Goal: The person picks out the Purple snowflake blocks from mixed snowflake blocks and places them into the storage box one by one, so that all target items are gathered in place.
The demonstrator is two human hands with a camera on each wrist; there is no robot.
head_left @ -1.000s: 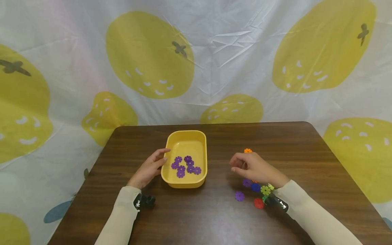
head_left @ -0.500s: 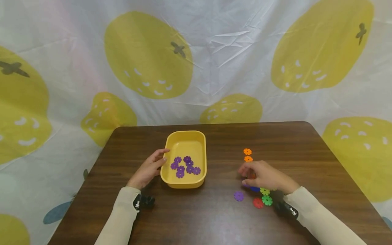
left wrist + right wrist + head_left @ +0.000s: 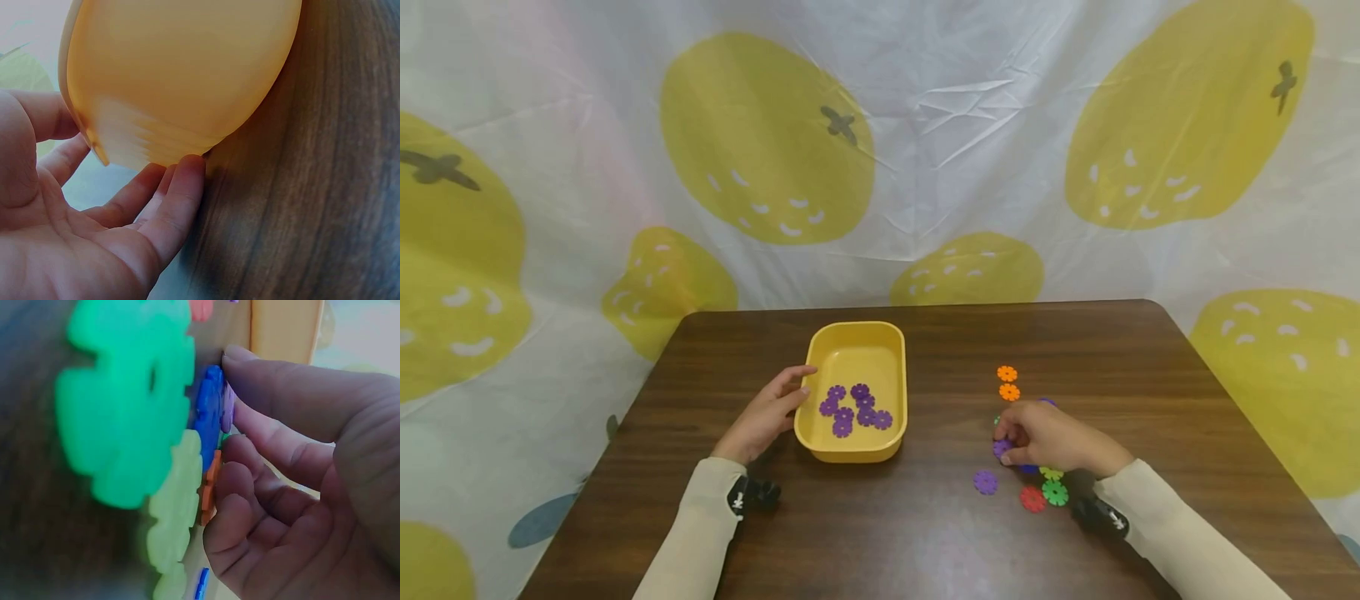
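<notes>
My left hand [image 3: 762, 417] holds the near left side of a yellow plastic bin [image 3: 892, 358]; some fingertips reach over its rim, and others press the outer wall [image 3: 187, 81] in the left wrist view. Several purple snowflake discs [image 3: 843, 427] lie inside the bin. On the right, my right hand [image 3: 1056, 435] pinches a purple snowflake disc [image 3: 1002, 448] between thumb and index finger, down at the table. In the right wrist view a blue disc [image 3: 209, 415] lies right beside that purple disc [image 3: 229, 409]. The hand partly covers the discs beneath it.
Two orange discs [image 3: 1008, 392] lie beyond the right hand. Nearer me are another purple disc [image 3: 986, 482], a red disc [image 3: 1032, 499] and a green disc [image 3: 1055, 492]. A lemon-print cloth [image 3: 917, 150] hangs behind the brown table [image 3: 880, 533].
My right hand has moved right and down from above the table to the loose discs, and now pinches a purple one. The left hand and the bin stay put.
</notes>
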